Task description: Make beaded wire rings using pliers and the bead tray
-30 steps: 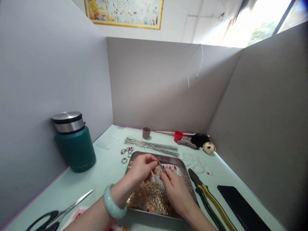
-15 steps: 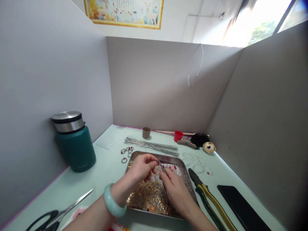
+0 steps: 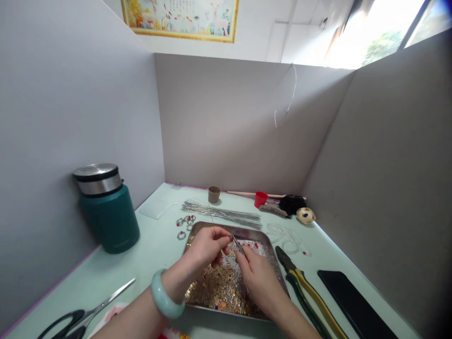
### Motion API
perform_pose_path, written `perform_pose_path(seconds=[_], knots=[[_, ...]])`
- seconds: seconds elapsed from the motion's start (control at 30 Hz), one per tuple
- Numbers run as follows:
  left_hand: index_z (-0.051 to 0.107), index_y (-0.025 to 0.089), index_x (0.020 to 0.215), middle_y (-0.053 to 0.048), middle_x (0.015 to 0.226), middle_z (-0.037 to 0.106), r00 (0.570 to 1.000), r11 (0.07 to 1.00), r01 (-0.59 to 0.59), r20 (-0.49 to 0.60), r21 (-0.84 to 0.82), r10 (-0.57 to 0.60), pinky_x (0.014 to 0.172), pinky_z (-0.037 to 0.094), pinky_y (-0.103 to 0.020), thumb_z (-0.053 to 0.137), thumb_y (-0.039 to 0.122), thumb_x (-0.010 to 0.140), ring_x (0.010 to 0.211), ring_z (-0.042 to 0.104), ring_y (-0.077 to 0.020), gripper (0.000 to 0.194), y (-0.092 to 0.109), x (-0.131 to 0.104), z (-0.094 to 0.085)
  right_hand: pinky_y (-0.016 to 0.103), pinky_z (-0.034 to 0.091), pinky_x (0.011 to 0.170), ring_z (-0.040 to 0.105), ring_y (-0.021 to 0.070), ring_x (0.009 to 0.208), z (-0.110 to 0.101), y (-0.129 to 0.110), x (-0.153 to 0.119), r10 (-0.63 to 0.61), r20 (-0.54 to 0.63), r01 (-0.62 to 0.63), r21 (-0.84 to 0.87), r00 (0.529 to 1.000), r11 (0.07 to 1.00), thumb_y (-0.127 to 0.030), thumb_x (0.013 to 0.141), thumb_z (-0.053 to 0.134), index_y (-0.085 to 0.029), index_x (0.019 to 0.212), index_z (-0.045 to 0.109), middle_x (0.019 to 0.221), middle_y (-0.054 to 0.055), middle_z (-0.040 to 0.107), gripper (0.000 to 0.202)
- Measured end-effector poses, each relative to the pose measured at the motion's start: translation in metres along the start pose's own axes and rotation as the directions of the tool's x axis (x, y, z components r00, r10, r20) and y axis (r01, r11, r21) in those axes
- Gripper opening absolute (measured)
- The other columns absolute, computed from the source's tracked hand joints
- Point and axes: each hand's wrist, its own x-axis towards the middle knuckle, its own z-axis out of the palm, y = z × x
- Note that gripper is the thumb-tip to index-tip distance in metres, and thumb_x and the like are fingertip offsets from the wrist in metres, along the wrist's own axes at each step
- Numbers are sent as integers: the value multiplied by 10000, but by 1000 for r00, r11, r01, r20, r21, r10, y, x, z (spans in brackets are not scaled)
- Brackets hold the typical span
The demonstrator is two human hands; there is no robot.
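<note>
Over a metal tray (image 3: 212, 308) of gold, clear and red beads, my two hands meet at the fingertips. My left hand (image 3: 209, 246), with a pale green bangle (image 3: 165, 296) on its wrist, is closed in a pinch on a thin wire (image 3: 211, 214) that sticks up past the knuckles. My right hand (image 3: 257, 278) grips a small pointed metal tool (image 3: 237, 244), its tip at the left fingertips. The tool's exact kind is hidden by the fingers. Beyond the tray lies a bundle of thin metal wires (image 3: 226, 214); several small beaded rings (image 3: 181, 235) lie left of it.
Scissors (image 3: 92, 313) and a green flask (image 3: 109, 212) stand on the left side. To the right are large pliers (image 3: 300, 278), a black flat object (image 3: 353, 301) and clear cord (image 3: 289, 240). A brown cup (image 3: 213, 194) and a red cup (image 3: 261, 199) are at the back.
The whole view has shifted very slightly. My hands keep nearly the same pose, with the tool's tip still at the left fingertips.
</note>
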Motion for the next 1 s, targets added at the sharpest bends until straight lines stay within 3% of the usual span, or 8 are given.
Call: perform_pose_path(seconds=[0.27, 0.37, 0.47, 0.6, 0.73, 0.87, 0.93, 1.0], knots=[[548, 130, 893, -89, 798, 678, 998, 978, -19, 56, -206, 32, 503, 498, -259, 499, 260, 847, 581, 647, -144, 146, 13, -8, -11, 239, 268, 484, 391, 124, 510, -26, 3, 6, 108, 112, -134, 265, 988, 955, -353, 881, 386, -201, 679, 493, 549, -37, 420, 274], [551, 130, 905, -108, 844, 682, 999, 958, -21, 34, -287, 32, 597, 528, -301, 505, 256, 852, 669, 674, -176, 144, 20, -11, -17, 215, 163, 406, 215, 86, 434, -35, 1, 6, 201, 275, -320, 509, 940, 799, -384, 878, 392, -208, 739, 490, 509, -80, 309, 245], [573, 120, 924, -102, 852, 680, 997, 953, -51, 37, -299, 65, 622, 529, -304, 562, 231, 822, 661, 665, -161, 151, 21, -12, -16, 200, 124, 392, 158, 79, 448, -38, -5, 3, 156, 389, -393, 660, 908, 640, -394, 873, 421, -212, 753, 476, 501, -90, 285, 225], [630, 127, 940, -76, 863, 694, 974, 959, -202, 61, -198, 218, 666, 533, -298, 671, 165, 718, 673, 659, -144, 229, 17, -11, -6, 188, 125, 376, 158, 73, 448, -31, -11, -2, 111, 439, -419, 709, 892, 568, -407, 871, 443, -207, 749, 478, 500, -89, 304, 237], [706, 160, 880, -56, 812, 719, 907, 903, -418, -12, 95, 421, 726, 529, -307, 654, 211, 747, 736, 665, -163, 152, 13, -12, -1, 180, 129, 370, 157, 71, 450, -26, -14, -6, 105, 458, -439, 723, 883, 534, -433, 863, 462, -206, 761, 479, 503, -93, 301, 249], [727, 186, 903, -47, 773, 728, 880, 862, -447, -58, 238, 472, 684, 532, -302, 627, 290, 783, 696, 665, -167, 187, 9, -9, -3, 180, 128, 373, 153, 73, 453, -29, -17, -6, 102, 477, -456, 724, 873, 518, -450, 856, 455, -212, 765, 465, 514, -95, 293, 256], [730, 188, 884, -44, 742, 722, 861, 830, -462, -65, 314, 504, 659, 525, -294, 605, 320, 802, 663, 655, -161, 200, 7, -8, -3, 187, 135, 376, 155, 79, 448, -29, -18, -5, 120, 459, -439, 693, 880, 571, -442, 867, 419, -216, 770, 461, 512, -95, 282, 249], [728, 187, 861, -39, 724, 714, 830, 775, -489, -59, 401, 554, 639, 511, -280, 567, 333, 831, 640, 644, -152, 219, 6, -7, -4, 201, 175, 391, 210, 87, 436, -25, -16, -4, 158, 374, -365, 587, 914, 723, -406, 880, 381, -214, 758, 468, 506, -87, 298, 243]])
